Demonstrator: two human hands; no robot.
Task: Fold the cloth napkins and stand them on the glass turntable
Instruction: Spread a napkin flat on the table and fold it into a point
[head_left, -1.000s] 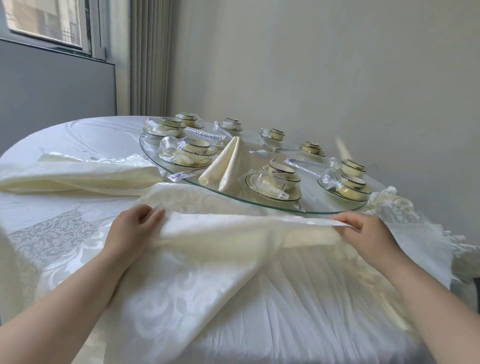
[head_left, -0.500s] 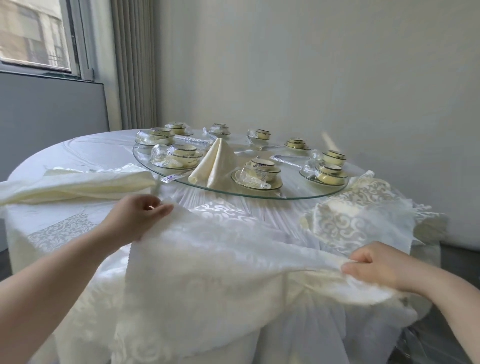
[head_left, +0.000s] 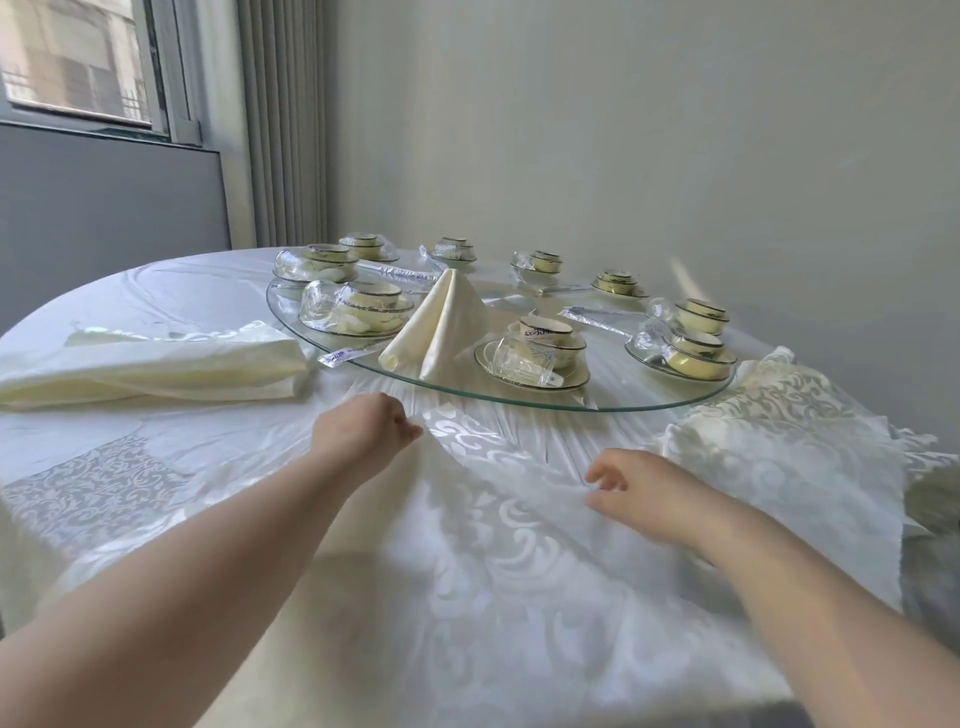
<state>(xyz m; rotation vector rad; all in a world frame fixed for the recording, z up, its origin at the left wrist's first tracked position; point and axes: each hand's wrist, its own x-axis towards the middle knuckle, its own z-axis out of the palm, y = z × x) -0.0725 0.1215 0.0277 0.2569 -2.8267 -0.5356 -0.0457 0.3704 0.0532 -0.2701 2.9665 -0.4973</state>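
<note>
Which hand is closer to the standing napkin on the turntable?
Left. The left hand is just front-left of the standing napkin; the right hand lies farther off, front-right.

Napkin (head_left: 519, 545) lowered, now spread flat; right hand (head_left: 644, 493) has released its edge
</note>
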